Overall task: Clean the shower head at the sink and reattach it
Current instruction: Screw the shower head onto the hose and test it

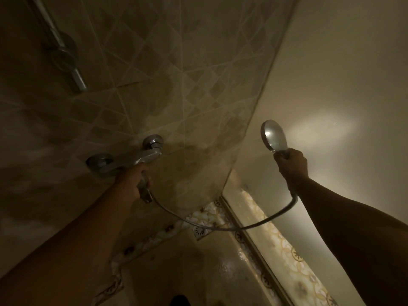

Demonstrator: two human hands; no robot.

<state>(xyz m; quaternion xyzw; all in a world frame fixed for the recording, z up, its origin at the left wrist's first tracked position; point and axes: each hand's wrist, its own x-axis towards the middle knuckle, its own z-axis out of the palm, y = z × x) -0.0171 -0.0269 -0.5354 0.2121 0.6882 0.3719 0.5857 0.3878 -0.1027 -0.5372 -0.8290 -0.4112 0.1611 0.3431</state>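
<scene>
Setting: a dim shower corner, seen looking down along two bare forearms.
Shower head: a round chrome hand shower head with a short handle, held upright at the right of the scene, away from the tiled wall. Its shiny disc catches a bright glare.
Right hand: the right hand is wrapped in a fist around the handle of the shower head, just below the disc.
Hose: a thin silver flexible hose runs from under the right hand, sags in a low loop and rises to the left hand.
Left hand: the left hand has its fingers curled around a chrome fitting under the tap, where the hose begins. Whether this is a lever or a connector I cannot tell.
Tap: a chrome wall-mounted mixer tap with two round wall plates, just above the left hand.
Wall: beige tiled wall with a diamond pattern and dark blotches.
Rail: a chrome vertical rail at upper left, blurred.
Floor: a square metal floor drain lies beneath the lowest part of the hose, among patterned yellow and white tiles.
</scene>
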